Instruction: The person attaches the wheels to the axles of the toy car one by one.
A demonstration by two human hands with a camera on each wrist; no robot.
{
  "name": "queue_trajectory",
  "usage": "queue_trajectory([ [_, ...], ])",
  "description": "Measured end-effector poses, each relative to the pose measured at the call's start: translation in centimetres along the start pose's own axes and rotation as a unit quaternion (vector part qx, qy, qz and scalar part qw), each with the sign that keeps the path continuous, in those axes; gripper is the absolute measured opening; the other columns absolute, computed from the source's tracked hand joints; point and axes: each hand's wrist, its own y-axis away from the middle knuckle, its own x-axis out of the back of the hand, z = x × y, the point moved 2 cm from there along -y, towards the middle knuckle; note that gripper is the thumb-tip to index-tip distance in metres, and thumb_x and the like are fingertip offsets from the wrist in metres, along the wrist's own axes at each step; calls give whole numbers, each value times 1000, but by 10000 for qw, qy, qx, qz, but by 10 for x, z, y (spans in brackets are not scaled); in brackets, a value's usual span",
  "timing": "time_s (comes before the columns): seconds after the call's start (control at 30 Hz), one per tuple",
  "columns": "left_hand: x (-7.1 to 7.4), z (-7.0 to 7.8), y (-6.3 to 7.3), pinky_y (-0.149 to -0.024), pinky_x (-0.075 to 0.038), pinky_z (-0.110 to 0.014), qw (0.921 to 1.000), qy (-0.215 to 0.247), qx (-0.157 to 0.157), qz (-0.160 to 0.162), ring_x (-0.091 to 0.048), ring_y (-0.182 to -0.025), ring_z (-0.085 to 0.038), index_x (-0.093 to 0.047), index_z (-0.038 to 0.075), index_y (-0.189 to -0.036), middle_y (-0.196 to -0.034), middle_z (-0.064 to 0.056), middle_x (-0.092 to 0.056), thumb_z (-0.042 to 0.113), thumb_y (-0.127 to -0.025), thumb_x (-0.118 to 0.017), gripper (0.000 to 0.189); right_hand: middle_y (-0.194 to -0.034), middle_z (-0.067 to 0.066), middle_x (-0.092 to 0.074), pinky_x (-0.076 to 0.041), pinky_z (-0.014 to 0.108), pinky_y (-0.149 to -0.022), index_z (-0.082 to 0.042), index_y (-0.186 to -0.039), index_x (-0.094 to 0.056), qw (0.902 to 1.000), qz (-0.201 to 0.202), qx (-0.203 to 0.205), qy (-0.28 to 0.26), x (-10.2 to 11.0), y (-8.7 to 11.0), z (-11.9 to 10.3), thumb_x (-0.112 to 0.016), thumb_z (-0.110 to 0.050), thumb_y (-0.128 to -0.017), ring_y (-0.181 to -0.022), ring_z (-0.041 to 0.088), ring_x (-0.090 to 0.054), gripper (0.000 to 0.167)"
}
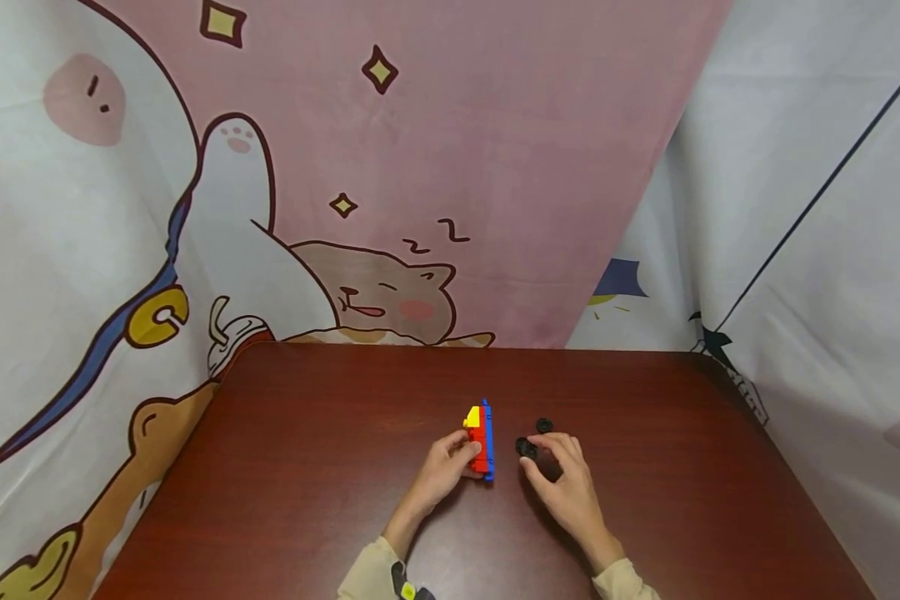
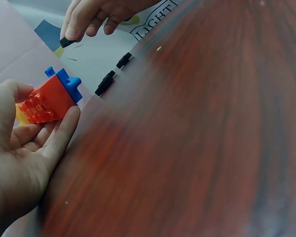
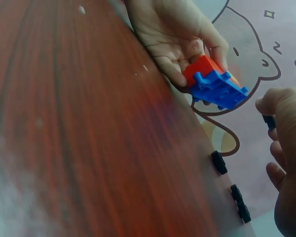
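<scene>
My left hand (image 1: 441, 473) holds a toy car (image 1: 482, 437) built of red, yellow and blue bricks, thumb on one side and fingers on the other. The car is tipped on its side, its blue base (image 3: 219, 90) turned toward my right hand (image 1: 570, 492). Two small blue axle pegs stick out from the base's edge in the left wrist view. Between thumb and forefinger, my right hand pinches a small black toy wheel (image 3: 269, 122), held up off the table. Much of that wheel is hidden by the fingers.
More black wheels (image 3: 219, 162) lie on the brown wooden table (image 1: 330, 467), close by my right hand; one wheel (image 1: 544, 425) sits just beyond its fingers. Behind the table hangs a cartoon-printed cloth (image 1: 525, 167), and a pale cloth (image 1: 817, 292) borders the right side.
</scene>
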Motion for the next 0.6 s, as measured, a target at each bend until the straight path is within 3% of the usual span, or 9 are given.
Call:
queue_trajectory([
  [0.37,-4,-2,3,-73,-62,-41,9994,-247,-223,84,-64,-80,-9,-57,-11,-126,-102,-15,-67,11,-101,-56,34,-110,3,-64,-39,14,-86,-11,-111,-70,10000,-61,20,-25,-6,0,-6,-84,-4,-76,-102,11,-50,38],
  [0.6,-4,0,4,-74,-62,-39,9992,-369,-166,64,-63,-80,-9,-58,-10,-126,-102,-11,-64,13,-101,-58,34,-109,3,-65,-39,17,-88,-9,-111,-70,9998,-139,102,-67,-10,0,-11,-84,-6,-77,-104,13,-50,37],
])
